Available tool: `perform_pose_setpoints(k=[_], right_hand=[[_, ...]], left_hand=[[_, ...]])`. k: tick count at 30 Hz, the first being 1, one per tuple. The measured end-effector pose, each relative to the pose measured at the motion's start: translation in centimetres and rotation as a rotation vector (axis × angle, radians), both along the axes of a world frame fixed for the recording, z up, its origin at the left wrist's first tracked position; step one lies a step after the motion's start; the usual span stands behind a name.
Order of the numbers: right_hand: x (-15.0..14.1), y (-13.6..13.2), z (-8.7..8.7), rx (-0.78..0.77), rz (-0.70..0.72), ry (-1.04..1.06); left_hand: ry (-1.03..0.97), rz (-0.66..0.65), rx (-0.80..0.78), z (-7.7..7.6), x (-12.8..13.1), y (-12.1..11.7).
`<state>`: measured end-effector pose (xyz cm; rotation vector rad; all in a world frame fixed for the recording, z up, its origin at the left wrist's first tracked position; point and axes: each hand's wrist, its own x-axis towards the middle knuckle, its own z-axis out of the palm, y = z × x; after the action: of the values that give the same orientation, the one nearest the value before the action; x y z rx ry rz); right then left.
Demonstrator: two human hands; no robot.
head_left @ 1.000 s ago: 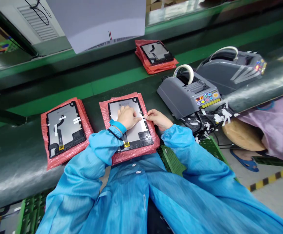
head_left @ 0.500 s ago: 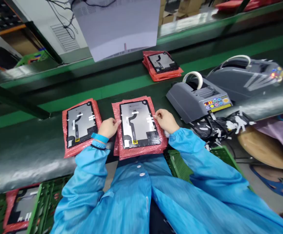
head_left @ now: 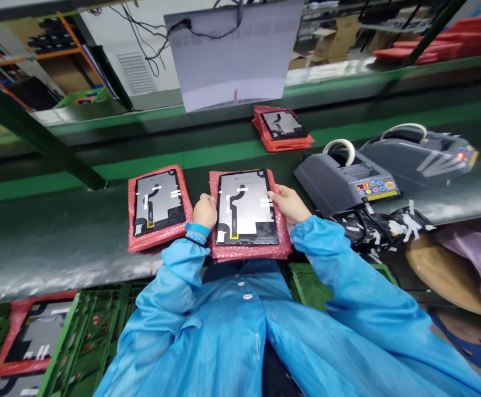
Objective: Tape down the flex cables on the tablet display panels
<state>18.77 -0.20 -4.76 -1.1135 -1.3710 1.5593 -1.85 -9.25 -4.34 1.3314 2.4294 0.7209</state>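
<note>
In front of me lies a flat display panel (head_left: 252, 207) with a silver back, black borders, a dark ribbon cable and white tape pieces. It rests on red bubble wrap (head_left: 249, 252). My left hand (head_left: 204, 210) is closed at the left edge, its fingers curled on the bubble wrap beside the panel. My right hand (head_left: 290, 204) grips the panel's right edge, thumb on top and the other fingers partly hidden. To the left, a second display panel (head_left: 161, 201) sits on its own red bubble wrap (head_left: 185, 184), apart from my left hand.
Two grey tape dispensers (head_left: 348, 179) (head_left: 426, 151) stand at the right, with tape scraps (head_left: 406, 226) below. Farther back is a red-wrapped panel stack (head_left: 284, 129). Green crates (head_left: 87, 336) stand below the bench edge, panels at lower left. A round wooden stool (head_left: 443, 273) is at right.
The camera view has shifted, so the bench things appear farther right. My right thumb now lies over the panel's edge. My left fingers are curled in more.
</note>
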Motion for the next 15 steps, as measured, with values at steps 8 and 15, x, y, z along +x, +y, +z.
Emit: perform_pose_setpoints(k=[8, 15], right_hand=[[-3.6, -0.4, 0.4, 0.219, 0.059, -0.161], [-17.9, -0.9, 3.2, 0.41, 0.198, -0.263]], left_hand=[[-0.02, 0.095, 0.089, 1.3, -2.5, -3.0], [0.108, 0.338, 0.162, 5.1, -13.8, -6.9]])
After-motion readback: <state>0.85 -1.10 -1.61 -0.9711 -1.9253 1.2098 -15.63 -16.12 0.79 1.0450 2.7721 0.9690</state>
